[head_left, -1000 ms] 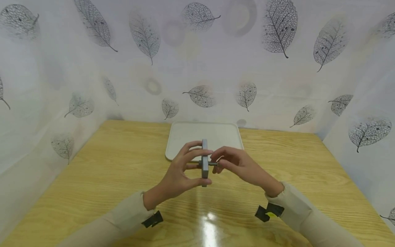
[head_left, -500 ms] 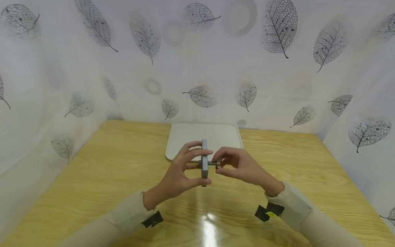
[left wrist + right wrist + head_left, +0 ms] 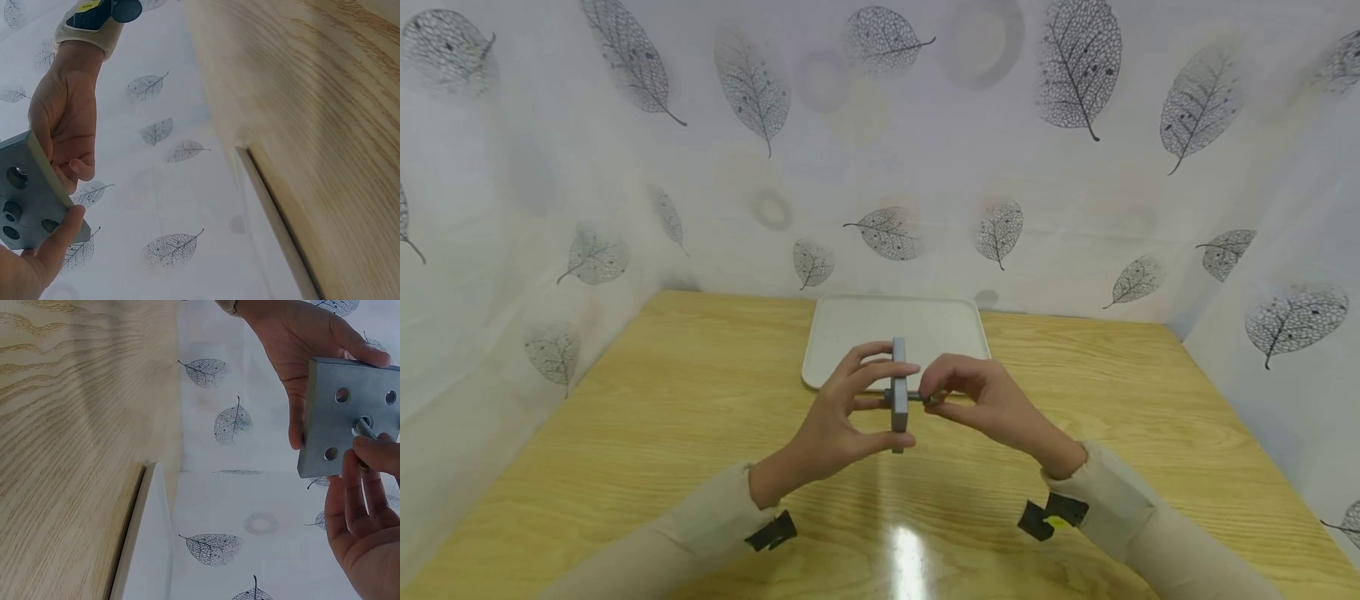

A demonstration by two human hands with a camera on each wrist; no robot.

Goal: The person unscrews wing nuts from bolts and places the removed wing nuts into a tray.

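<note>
My left hand [image 3: 827, 425] holds a thick grey metal plate [image 3: 900, 408] upright by its edges, above the table. Several round holes pierce the plate, as the right wrist view shows. A threaded bolt [image 3: 365, 429] passes through the middle hole, and its socket head [image 3: 11, 212] stands out on the left side. My right hand [image 3: 992, 408] is at the bolt's threaded end, thumb and fingers pinching a small brass-coloured nut [image 3: 363, 466]. Fingers mostly cover the nut; how far it sits on the thread cannot be seen.
A shallow white tray [image 3: 842, 312] lies at the back of the wooden table [image 3: 715, 358], behind the hands. White cloth [image 3: 925, 175] printed with leaves encloses the table at the back and sides.
My right thumb and fingertips have shifted around the bolt's end; the brass-coloured nut showed half a second ago and is now more covered. The left hand and plate stay almost still.
</note>
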